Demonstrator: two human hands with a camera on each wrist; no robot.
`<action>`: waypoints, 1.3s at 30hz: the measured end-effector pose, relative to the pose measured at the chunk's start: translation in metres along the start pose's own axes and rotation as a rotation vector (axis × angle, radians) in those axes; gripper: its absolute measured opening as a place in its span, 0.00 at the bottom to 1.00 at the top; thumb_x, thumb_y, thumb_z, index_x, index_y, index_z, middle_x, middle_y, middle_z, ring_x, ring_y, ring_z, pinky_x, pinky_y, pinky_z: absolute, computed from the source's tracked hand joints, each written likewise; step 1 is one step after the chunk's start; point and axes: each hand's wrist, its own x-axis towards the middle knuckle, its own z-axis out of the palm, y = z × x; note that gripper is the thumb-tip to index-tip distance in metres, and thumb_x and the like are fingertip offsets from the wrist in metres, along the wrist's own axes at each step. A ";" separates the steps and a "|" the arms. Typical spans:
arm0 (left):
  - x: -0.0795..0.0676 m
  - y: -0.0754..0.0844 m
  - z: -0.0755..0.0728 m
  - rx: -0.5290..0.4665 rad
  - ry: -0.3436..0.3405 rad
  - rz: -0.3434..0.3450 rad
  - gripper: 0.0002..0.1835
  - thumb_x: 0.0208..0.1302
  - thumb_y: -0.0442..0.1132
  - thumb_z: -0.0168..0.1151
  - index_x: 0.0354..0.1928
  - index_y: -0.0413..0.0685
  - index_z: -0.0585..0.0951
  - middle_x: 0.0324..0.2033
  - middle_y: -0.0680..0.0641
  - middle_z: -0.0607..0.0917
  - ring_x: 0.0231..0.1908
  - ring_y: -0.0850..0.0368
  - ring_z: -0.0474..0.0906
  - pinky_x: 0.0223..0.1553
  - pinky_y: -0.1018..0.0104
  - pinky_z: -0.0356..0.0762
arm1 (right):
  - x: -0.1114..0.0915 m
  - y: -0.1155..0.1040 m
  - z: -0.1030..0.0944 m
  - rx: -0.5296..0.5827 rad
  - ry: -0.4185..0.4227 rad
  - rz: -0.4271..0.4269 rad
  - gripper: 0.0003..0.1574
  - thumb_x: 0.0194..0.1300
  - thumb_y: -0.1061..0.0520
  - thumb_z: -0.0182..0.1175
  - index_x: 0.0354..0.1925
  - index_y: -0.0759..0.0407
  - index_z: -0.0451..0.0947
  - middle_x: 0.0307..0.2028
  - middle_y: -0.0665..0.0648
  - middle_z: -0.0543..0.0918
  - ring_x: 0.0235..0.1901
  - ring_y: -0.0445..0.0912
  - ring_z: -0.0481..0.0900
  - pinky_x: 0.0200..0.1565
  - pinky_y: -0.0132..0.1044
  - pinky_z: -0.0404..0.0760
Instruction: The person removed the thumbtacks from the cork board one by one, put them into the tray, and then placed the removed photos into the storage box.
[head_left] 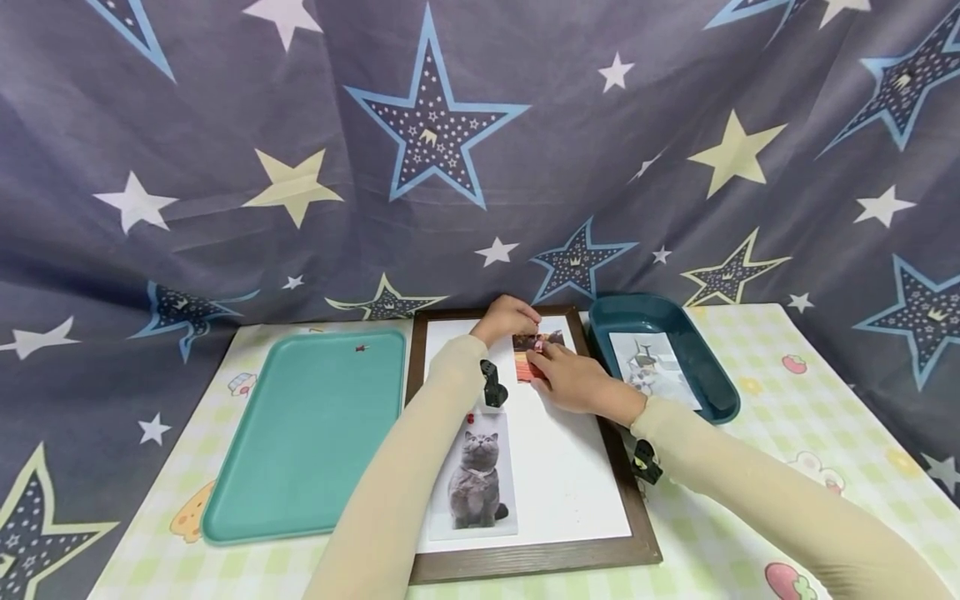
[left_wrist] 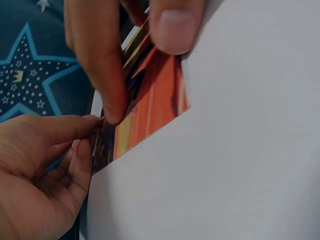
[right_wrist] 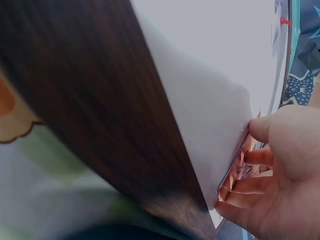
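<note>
The left hand (head_left: 506, 322) has its thumb and a finger tip close together at the far edge of the orange picture (left_wrist: 155, 95). It is too small to tell if they pinch something there. The right hand (head_left: 577, 382) has its fingers apart and presses them on the orange picture. That picture lies at the far end of the white board (head_left: 570, 475), right of the middle. Near the left side of the board is a cat picture (head_left: 478, 483), with a red pin (head_left: 470, 418) at its far end. A brown wooden frame (head_left: 540, 557) goes around the board. To the left is a green tray (head_left: 307, 433) with a little red tack (head_left: 362, 348) on its far part. To the right, a dark blue-green bin (head_left: 705, 354) holds a pale picture (head_left: 652, 371). Everything sits on a checked cloth (head_left: 187, 567), and a starry curtain (head_left: 225, 125) hangs behind.
</note>
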 end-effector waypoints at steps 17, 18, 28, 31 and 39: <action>0.000 -0.001 -0.004 -0.167 -0.069 -0.069 0.13 0.64 0.28 0.65 0.50 0.32 0.87 0.34 0.48 0.88 0.32 0.64 0.78 0.37 0.75 0.78 | 0.000 -0.002 0.000 0.013 0.089 -0.034 0.30 0.78 0.50 0.53 0.71 0.63 0.70 0.69 0.73 0.70 0.68 0.64 0.72 0.63 0.58 0.79; -0.001 -0.001 -0.004 -0.165 -0.068 -0.068 0.13 0.64 0.28 0.65 0.50 0.32 0.86 0.34 0.47 0.88 0.32 0.64 0.78 0.37 0.75 0.78 | 0.001 -0.003 0.000 0.013 0.095 -0.035 0.30 0.78 0.50 0.54 0.70 0.63 0.70 0.69 0.73 0.70 0.68 0.64 0.72 0.62 0.58 0.79; -0.003 0.000 -0.002 -0.074 -0.046 -0.040 0.12 0.64 0.29 0.66 0.48 0.34 0.87 0.41 0.41 0.90 0.34 0.64 0.78 0.39 0.76 0.78 | 0.001 -0.004 0.002 -0.014 0.115 -0.035 0.29 0.77 0.50 0.55 0.69 0.63 0.72 0.69 0.72 0.71 0.68 0.64 0.73 0.61 0.57 0.81; -0.004 0.001 -0.002 -0.033 -0.040 -0.039 0.11 0.63 0.30 0.67 0.47 0.35 0.88 0.42 0.40 0.90 0.34 0.64 0.77 0.37 0.77 0.76 | 0.001 -0.004 0.002 -0.014 0.119 -0.038 0.29 0.77 0.51 0.55 0.69 0.63 0.72 0.69 0.73 0.71 0.68 0.64 0.73 0.61 0.58 0.80; -0.005 0.003 -0.001 -0.028 -0.026 -0.037 0.11 0.63 0.30 0.68 0.46 0.35 0.88 0.42 0.39 0.90 0.32 0.64 0.77 0.36 0.77 0.76 | 0.000 -0.004 0.002 -0.007 0.104 -0.025 0.30 0.77 0.50 0.53 0.70 0.62 0.71 0.70 0.74 0.69 0.69 0.65 0.71 0.63 0.59 0.79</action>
